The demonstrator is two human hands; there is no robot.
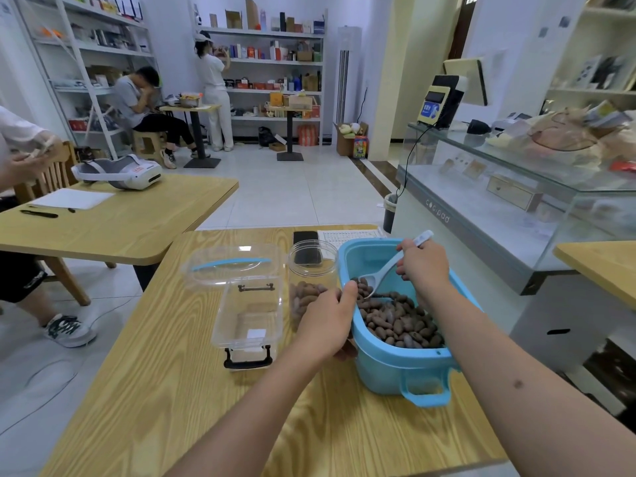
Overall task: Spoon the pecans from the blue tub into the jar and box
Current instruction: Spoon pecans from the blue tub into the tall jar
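Blue tub [385, 366] holds oblong brown pecans [401, 321]; white spoon [389, 268].

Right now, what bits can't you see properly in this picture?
Head view only:
- How full the jar is: the left hand covers its lower right side.
- The blue tub's near-left rim: the same hand grips over it.
- Whether the spoon bowl holds pecans: too small to tell.
- The phone: partly behind the jar.
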